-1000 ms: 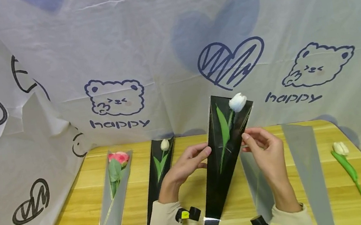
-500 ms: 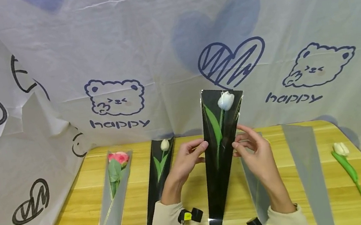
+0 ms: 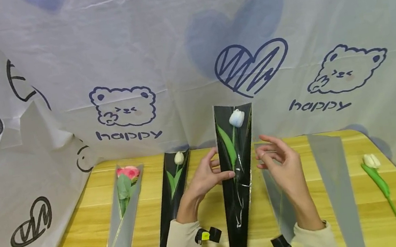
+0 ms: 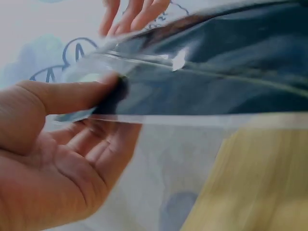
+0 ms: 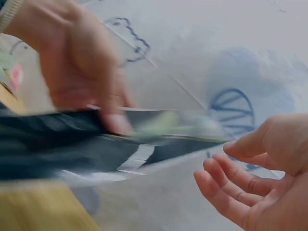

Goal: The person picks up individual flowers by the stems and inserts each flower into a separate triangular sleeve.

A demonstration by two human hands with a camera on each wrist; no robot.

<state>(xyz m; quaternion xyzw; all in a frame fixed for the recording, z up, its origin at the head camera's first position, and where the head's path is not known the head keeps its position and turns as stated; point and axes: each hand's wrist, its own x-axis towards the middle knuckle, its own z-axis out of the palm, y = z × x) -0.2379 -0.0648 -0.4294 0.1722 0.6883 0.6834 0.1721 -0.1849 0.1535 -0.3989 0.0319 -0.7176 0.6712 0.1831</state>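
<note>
Farthest left of my fingers lies a pink flower (image 3: 127, 172) in its see-through sleeve, then, just beside my left wrist, a flat black sleeve (image 3: 169, 213) with a small tulip (image 3: 179, 158).

My left hand (image 3: 208, 177) pinches the upright wrapper (image 3: 238, 203), thumb across its front and fingers behind; half a second ago that thumb was only at the edge. The bluish-white tulip (image 3: 237, 118) stands inside, its bloom above my thumb. Right of it, my right hand (image 3: 281, 166) has come off the wrapper's edge, fingers loosely bent with nothing between them (a small gap shows from above). So my left hand alone now bears the wrapped flower, straighter than before, and I judge the flower is seated.

Under my right hand lies a grey sleeve (image 3: 284, 213); farther right, another grey one (image 3: 336, 188) and a loose white tulip (image 3: 371, 161).

The wrapper's foot is cut off below, the lower stem is lost against black, and both wrist views blur. I can't tell whether the nearer grey sleeve holds anything.
</note>
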